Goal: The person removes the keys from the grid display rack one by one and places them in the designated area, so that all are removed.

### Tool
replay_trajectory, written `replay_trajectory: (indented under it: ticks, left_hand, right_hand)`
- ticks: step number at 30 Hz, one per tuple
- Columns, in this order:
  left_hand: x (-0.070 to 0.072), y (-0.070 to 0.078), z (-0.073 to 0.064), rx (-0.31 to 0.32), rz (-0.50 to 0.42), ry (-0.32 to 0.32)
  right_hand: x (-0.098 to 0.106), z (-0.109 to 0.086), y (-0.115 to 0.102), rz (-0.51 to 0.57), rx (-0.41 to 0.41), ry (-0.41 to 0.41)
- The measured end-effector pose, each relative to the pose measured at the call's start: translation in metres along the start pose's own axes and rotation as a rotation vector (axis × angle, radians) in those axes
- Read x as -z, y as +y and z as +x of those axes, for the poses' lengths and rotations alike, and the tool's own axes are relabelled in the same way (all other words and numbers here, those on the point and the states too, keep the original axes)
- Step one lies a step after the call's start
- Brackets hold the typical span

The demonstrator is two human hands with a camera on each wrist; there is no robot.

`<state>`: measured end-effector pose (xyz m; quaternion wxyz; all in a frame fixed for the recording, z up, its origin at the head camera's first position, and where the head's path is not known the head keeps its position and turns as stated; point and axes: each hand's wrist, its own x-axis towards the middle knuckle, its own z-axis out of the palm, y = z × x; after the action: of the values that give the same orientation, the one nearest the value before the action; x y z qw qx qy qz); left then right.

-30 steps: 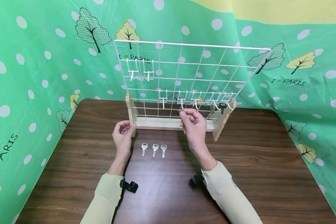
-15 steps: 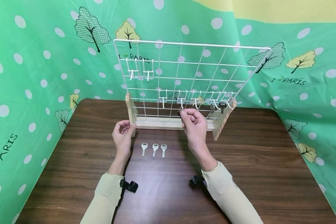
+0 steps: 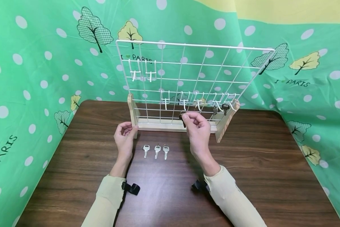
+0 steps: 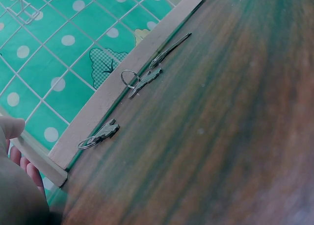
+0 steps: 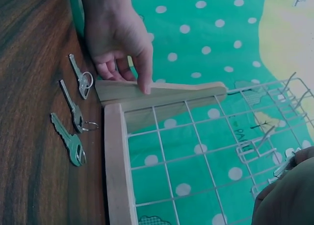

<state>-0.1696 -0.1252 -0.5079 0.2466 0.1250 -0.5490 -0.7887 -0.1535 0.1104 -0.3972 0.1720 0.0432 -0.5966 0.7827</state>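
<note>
A white wire grid rack (image 3: 193, 45) on a wooden stand (image 3: 164, 126) stands on the table. My left hand (image 3: 123, 137) holds the stand's left side piece (image 3: 132, 110), thumb in front and fingers behind, also visible in the right wrist view. My right hand (image 3: 198, 131) pinches a key (image 3: 183, 121) that looks dark, just below a hook (image 3: 184, 104) in the lower row. The key's ring is partly hidden by the fingers. Three silver keys with rings, among them the left key (image 3: 146, 151), the middle key (image 3: 157, 152) and the right key (image 3: 165, 152), lie in front of the stand.
Two keys, one nearer the middle (image 3: 215, 110) and one at the right end (image 3: 225, 109), hang on lower-row hooks. Two more hooks, including an upper-left hook (image 3: 134, 75), sit higher on the grid. Behind the brown wooden table (image 3: 257, 176) hangs a green dotted curtain (image 3: 45, 53).
My right hand has dropped slightly from the hook and shifted a little right, and more of the key shows below the fingers. The left hand stays on the stand.
</note>
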Motion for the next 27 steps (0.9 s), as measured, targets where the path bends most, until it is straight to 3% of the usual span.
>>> replay_trajectory:
  ticks: [5, 17, 27]
  left_hand:
    - [0.0, 0.0005, -0.0004, 0.001, -0.006, 0.0]
    - [-0.0011, 0.0019, -0.0009, -0.002, 0.002, -0.004]
    - [0.0006, 0.0022, -0.0015, 0.003, -0.002, 0.005]
  right_hand:
    - [0.0013, -0.0006, -0.0043, -0.013, -0.011, 0.008]
    - [0.0042, -0.0034, -0.0091, 0.07, -0.094, -0.089]
    - [0.0059, -0.0075, -0.0064, 0.042, -0.085, -0.066]
